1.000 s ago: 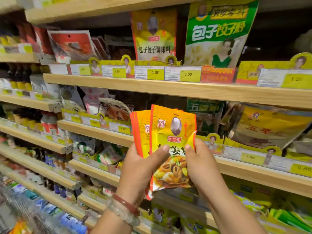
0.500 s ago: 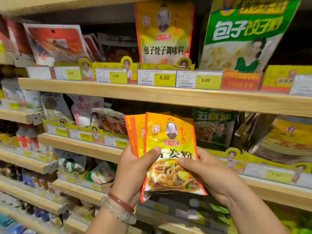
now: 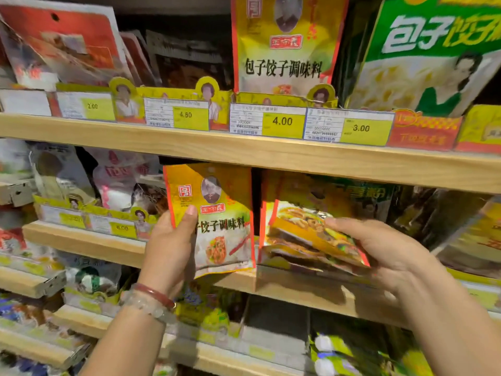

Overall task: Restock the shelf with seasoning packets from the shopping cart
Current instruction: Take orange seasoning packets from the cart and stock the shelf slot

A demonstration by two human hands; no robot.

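My left hand (image 3: pixel 169 248) grips a yellow and orange seasoning packet (image 3: pixel 217 221) upright by its left edge, thumb across the front. My right hand (image 3: pixel 379 248) holds a second yellow packet (image 3: pixel 311 234) tilted back, its top leaning into the middle wooden shelf (image 3: pixel 284 283) beside a green packet (image 3: pixel 360 196). The two packets sit side by side and apart. A matching yellow packet (image 3: pixel 284 44) stands on the upper shelf (image 3: pixel 244 150) above a 4.00 price tag (image 3: pixel 282 122). The shopping cart is out of view.
A large green and white bag (image 3: pixel 433 50) stands at the upper right. Red packets (image 3: pixel 67 42) fill the upper left. White and pink bags (image 3: pixel 119 180) stand left of my left hand. Lower shelves (image 3: pixel 81 329) hold more packets.
The stack held by both hands has split: my right hand carried the front packet to the right and tipped it into the shelf, while my left kept another. The view moved closer.
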